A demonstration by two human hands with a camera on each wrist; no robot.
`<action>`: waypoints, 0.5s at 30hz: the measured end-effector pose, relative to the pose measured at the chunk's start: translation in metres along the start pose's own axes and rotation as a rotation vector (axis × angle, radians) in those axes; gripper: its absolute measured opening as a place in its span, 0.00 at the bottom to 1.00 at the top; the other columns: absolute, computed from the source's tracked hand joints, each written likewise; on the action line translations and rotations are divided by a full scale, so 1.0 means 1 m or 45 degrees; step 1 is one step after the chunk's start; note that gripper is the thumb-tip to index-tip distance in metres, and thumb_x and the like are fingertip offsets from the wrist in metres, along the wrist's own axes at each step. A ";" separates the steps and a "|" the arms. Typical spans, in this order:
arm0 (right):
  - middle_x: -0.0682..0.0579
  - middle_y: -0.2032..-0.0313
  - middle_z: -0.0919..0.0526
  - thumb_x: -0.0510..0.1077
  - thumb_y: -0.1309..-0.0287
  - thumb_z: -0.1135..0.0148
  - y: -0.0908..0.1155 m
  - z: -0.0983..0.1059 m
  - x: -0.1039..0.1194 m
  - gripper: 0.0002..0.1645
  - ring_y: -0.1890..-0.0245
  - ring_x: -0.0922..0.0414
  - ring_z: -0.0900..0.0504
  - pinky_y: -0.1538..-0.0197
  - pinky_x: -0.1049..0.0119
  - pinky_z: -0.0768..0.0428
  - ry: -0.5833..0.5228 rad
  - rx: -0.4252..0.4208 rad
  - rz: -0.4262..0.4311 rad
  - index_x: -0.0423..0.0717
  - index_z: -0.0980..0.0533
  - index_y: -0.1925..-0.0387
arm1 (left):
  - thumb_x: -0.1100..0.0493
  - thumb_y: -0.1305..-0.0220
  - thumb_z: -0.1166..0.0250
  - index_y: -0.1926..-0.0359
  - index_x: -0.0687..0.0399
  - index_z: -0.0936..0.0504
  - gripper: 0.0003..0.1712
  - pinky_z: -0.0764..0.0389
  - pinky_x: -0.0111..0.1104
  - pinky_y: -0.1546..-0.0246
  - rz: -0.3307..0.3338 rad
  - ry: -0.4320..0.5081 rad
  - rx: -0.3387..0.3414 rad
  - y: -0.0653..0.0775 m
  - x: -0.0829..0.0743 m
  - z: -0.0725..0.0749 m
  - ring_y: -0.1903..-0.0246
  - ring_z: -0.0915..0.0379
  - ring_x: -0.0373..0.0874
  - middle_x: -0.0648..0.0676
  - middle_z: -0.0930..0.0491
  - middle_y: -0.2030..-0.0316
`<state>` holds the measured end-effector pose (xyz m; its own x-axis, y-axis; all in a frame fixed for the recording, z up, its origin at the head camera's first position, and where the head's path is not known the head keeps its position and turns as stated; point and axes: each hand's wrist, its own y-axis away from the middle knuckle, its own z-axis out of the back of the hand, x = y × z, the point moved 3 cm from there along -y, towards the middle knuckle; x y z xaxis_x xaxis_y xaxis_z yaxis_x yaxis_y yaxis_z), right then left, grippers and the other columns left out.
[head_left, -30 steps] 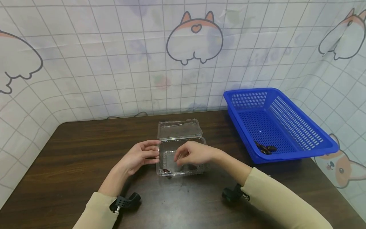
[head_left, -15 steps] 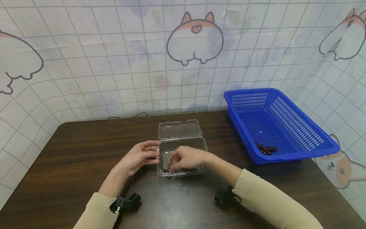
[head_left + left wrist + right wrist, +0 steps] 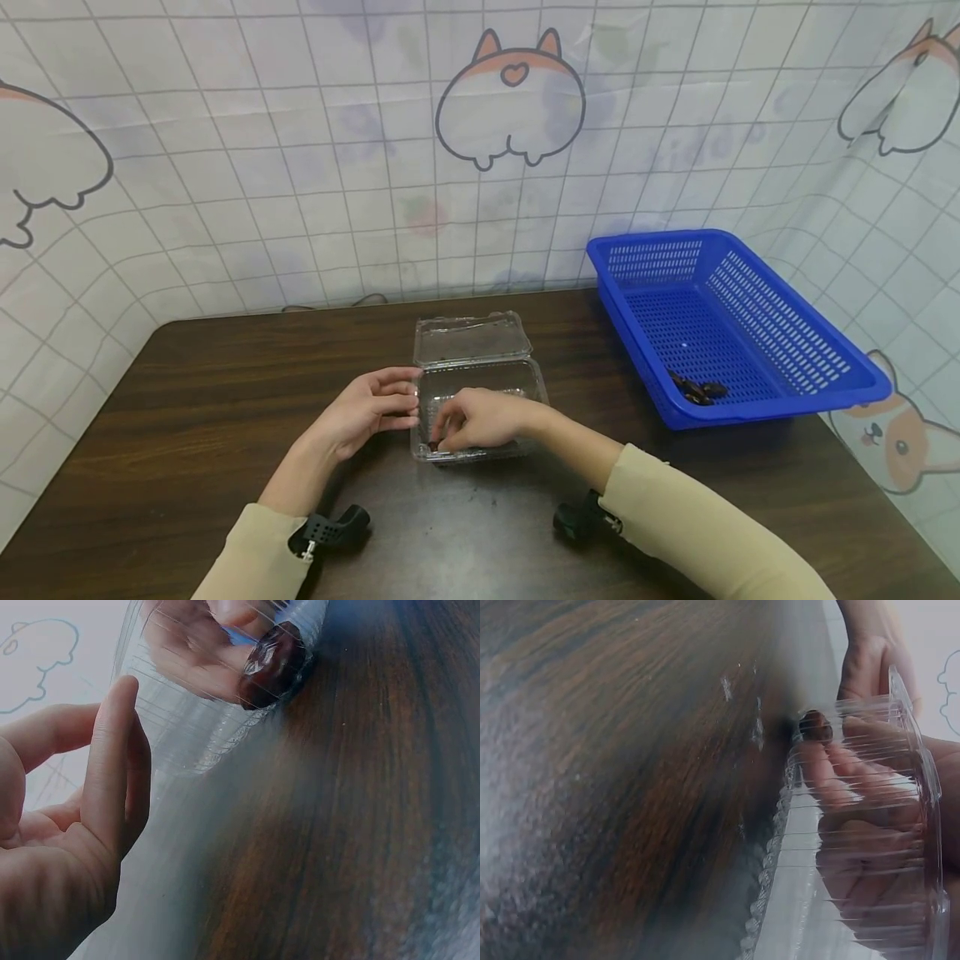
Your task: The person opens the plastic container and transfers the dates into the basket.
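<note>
A clear plastic clamshell box (image 3: 480, 380) stands on the dark wooden table, its lid (image 3: 472, 340) folded back toward the wall. With its fingers fairly straight, my left hand (image 3: 375, 410) rests against the box's left side. My right hand (image 3: 483, 419) reaches down inside, thumb and fingers bent toward the front left corner. There its fingertips pinch a glossy dark brown date (image 3: 274, 667), seen through the clear wall in the left wrist view. The same date (image 3: 815, 727) shows at the fingertips in the right wrist view. Most of it is hidden from above by the fingers.
To the right, a blue slotted basket (image 3: 780, 408) stands by the wall, with several dates (image 3: 697, 389) heaped in its near left corner. A cloth with a grid and cartoon dogs covers the wall (image 3: 337, 167) behind. The table (image 3: 240, 375) extends to the left.
My right hand has moved left and lower inside the box, from its middle to the front left corner, where its fingertips now meet the date. My left hand has stayed in place.
</note>
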<state>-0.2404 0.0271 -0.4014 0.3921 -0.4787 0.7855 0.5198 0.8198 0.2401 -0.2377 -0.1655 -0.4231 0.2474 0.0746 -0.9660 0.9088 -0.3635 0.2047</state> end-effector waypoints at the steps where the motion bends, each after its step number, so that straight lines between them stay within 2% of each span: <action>1: 0.60 0.70 0.15 0.40 0.40 0.37 0.000 0.000 0.001 0.08 0.66 0.64 0.17 0.63 0.71 0.20 -0.001 -0.002 -0.001 0.47 0.19 0.58 | 0.68 0.36 0.37 0.35 0.63 0.35 0.30 0.17 0.42 0.55 -0.001 -0.001 0.001 0.000 0.000 0.000 0.63 0.22 0.46 0.56 0.28 0.60; 7: 0.59 0.71 0.15 0.40 0.42 0.34 -0.001 -0.001 0.005 0.06 0.68 0.65 0.17 0.65 0.71 0.20 0.004 -0.052 -0.009 0.48 0.18 0.62 | 0.68 0.36 0.37 0.35 0.63 0.35 0.30 0.17 0.41 0.55 -0.005 -0.004 0.000 0.000 -0.001 0.000 0.63 0.23 0.46 0.56 0.28 0.59; 15: 0.60 0.74 0.16 0.40 0.44 0.32 -0.005 -0.004 0.006 0.05 0.71 0.66 0.19 0.67 0.73 0.20 0.079 -0.091 -0.041 0.46 0.17 0.64 | 0.67 0.36 0.36 0.35 0.62 0.35 0.30 0.17 0.41 0.56 -0.001 0.002 0.002 0.000 0.001 0.001 0.63 0.22 0.46 0.55 0.28 0.60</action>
<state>-0.2378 0.0191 -0.4005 0.4192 -0.5251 0.7407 0.5849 0.7801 0.2221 -0.2380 -0.1657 -0.4247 0.2470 0.0768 -0.9660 0.9086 -0.3648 0.2033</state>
